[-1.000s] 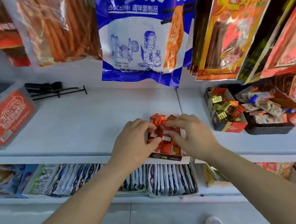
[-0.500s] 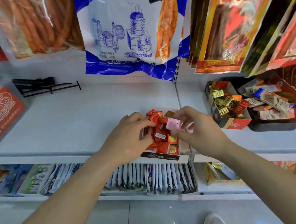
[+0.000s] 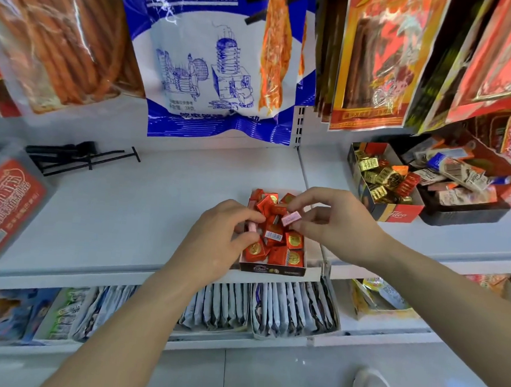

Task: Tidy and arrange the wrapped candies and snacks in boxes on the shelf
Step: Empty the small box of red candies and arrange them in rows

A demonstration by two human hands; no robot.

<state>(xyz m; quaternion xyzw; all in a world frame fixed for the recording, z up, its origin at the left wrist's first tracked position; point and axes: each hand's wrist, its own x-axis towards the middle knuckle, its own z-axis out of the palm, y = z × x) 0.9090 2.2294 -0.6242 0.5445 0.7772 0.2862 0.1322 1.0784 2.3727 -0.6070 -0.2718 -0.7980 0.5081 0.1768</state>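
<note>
A small dark cardboard box (image 3: 272, 269) sits at the front edge of the white shelf (image 3: 146, 211), filled with several red foil-wrapped candies (image 3: 278, 247). My right hand (image 3: 335, 224) hovers over the box and pinches a pink wrapped candy (image 3: 291, 218) between thumb and fingers. At the box's left side my left hand (image 3: 219, 238) pinches another pink candy (image 3: 251, 226), its fingers partly covering the red candies.
A second box of gold and red candies (image 3: 385, 182) and a black tray of wrapped bars (image 3: 466, 210) stand at the right. Black hooks (image 3: 81, 157) lie at the back left, near a red-labelled tub (image 3: 8, 204). Snack bags hang above. Packets fill the lower shelf (image 3: 272, 309).
My right hand has lifted a pink candy out of the red pile. My left hand now pinches a second pink one. The camera has shifted slightly.
</note>
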